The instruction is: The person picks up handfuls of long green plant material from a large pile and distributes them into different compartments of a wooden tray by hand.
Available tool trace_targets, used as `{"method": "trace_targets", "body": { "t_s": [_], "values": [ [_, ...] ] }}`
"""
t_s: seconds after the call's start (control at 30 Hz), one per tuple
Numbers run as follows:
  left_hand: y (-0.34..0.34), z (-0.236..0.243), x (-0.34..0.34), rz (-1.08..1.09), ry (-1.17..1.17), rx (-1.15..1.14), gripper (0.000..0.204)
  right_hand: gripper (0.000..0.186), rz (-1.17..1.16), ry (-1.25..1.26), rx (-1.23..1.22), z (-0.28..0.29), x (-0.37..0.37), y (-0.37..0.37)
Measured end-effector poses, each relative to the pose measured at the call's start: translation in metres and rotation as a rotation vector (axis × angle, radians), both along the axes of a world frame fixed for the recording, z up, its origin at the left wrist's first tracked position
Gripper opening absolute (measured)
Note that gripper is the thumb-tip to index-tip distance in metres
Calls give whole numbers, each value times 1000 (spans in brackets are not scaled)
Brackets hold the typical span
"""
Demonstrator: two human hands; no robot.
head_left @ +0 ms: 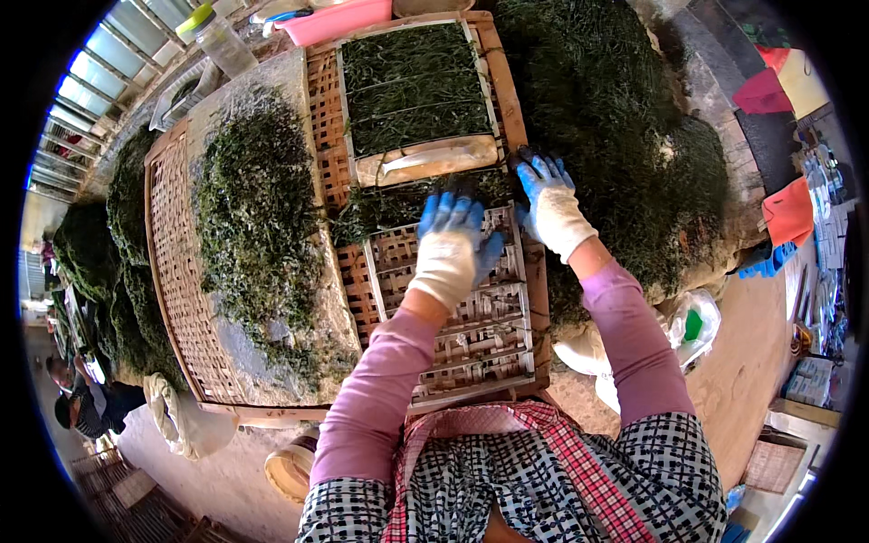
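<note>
My left hand (448, 249), in a white glove with blue-coated fingers, lies flat with fingers apart on a strip of dark green seaweed (380, 210). To its right, my right hand (552, 204), gloved alike, has its fingers stretched out at the seaweed's right end, by the wooden edge (509, 86). Just beyond the strip rests a pale, oblong wooden block (430, 161). Farther off, a white slatted frame (343, 95) holds flat panels of seaweed (416, 86). Toward me, the frame's bare lattice (475, 326) shows below my left hand.
A large seaweed heap (615, 145) lies right of the work surface. Loose seaweed (258, 222) covers a board left of the frame, beside a woven panel (172, 262). A pink basin (335, 22) and a lidded bottle (222, 45) stand behind. Another person (95, 398) is far left.
</note>
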State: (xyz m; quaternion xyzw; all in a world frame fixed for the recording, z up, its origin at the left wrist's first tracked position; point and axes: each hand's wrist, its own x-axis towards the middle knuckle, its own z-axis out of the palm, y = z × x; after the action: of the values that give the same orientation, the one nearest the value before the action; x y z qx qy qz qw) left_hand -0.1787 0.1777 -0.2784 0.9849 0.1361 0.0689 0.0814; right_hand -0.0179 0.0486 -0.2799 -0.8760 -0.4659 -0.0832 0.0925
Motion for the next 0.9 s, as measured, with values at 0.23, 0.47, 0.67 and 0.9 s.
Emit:
{"method": "trace_targets", "body": {
  "t_s": [0.23,0.47,0.67,0.9],
  "values": [
    [-14,-23,26,-37,-194,-22,66,25,-161,69,-99,36,-23,48],
    [-9,-16,19,84,384,-245,43,35,335,33,-568,86,-110,139],
    [8,-5,11,111,301,-468,36,61,555,-127,-132,78,-107,106],
    [47,71,-35,308,273,-397,30,35,-11,303,287,42,-48,-3]
  ]
}}
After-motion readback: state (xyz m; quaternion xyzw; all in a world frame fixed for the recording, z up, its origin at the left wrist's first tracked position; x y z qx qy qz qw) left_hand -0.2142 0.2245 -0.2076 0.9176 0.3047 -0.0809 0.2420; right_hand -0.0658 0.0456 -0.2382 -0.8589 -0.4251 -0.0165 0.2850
